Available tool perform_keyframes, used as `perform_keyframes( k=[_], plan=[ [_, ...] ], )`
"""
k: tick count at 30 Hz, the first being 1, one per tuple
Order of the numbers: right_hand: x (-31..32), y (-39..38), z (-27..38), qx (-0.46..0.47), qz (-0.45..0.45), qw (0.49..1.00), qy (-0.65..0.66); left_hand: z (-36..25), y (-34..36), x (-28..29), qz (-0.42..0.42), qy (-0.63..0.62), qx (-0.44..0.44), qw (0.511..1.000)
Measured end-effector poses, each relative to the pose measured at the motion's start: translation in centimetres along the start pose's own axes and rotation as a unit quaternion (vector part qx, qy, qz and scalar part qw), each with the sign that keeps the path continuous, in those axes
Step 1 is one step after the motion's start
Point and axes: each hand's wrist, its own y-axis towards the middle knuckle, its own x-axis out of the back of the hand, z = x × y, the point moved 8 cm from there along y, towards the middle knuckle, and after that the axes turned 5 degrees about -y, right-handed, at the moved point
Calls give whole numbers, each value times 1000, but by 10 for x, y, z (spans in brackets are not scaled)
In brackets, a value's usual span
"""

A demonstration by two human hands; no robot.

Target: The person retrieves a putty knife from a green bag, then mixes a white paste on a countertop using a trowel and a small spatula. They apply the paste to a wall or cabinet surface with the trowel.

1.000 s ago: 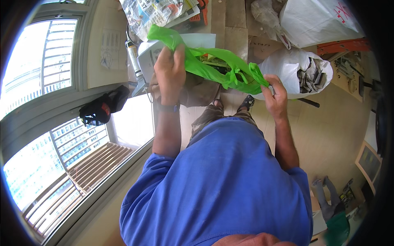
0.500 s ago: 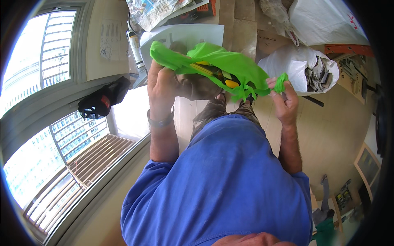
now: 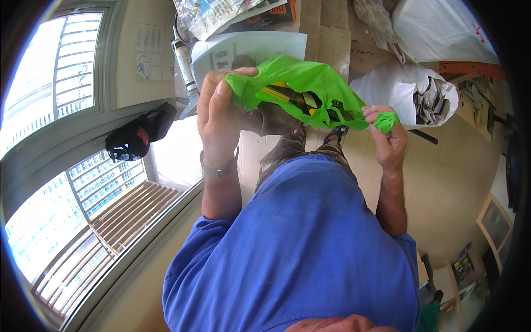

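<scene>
Green plastic bag now hangs higher and wider open than a second ago, its mouth showing yellow-and-dark tools inside; left hand is clamped on one edge; right hand pinches the twisted handle; white sack sits behind.

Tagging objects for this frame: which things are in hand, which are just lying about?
In hand:
- green plastic bag, held open by left hand and right hand
- yellow and dark items inside it

Lying about:
- white sack
- black bag on the sill
- paper sheet
- sealant tube
</scene>
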Motion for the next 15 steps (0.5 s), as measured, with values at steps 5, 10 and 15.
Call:
perform_keyframes(
  k=[5, 10, 15],
  plan=[
    [2, 0, 8, -6, 37, 997, -60, -9, -3, -4, 15, -13, -65, 998],
    [-21, 0, 64, 81, 52, 990, -101, -6, -6, -17, 42, -75, -45, 995],
    [-87, 19, 58, 30, 144, 987, -70, -2, -1, -35, 49, -111, -5, 993]
  ],
)
